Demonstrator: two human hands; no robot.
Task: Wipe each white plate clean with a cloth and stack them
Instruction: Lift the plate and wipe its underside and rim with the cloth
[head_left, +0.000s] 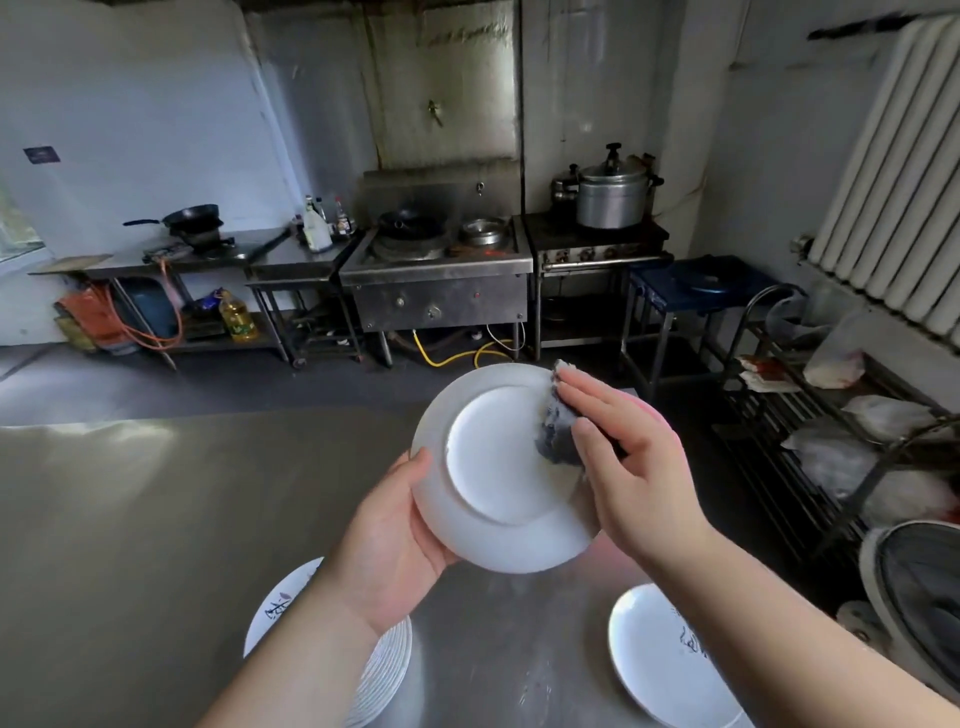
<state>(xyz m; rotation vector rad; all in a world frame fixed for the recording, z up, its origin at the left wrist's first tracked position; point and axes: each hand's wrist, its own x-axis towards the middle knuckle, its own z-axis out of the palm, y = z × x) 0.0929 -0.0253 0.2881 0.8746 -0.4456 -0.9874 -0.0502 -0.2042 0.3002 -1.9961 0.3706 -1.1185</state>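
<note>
A white plate is held in the air above a steel worktop, near its far edge. The plate is tilted, its underside with the raised foot ring facing the viewer and its rim running from upper right to lower left. It is round, so it has no long axis.

The left hand grips the plate at its lower left rim, thumb curled over the near face and fingers hidden behind. The right hand comes in from the right, its fingers nearly straight and pressing a dark cloth against the plate's upper right rim. The cloth sits between the fingers and the plate.

On the worktop below, near left, a stack of white plates lies partly under the left forearm. Near right, more flat white plates with a dark painted mark lie partly under the right forearm; how many is unclear. Bare steel lies between the two and spreads wide to the left.

Beyond the far edge is open floor, then a stove along the far wall. A wire rack stands at the right.
</note>
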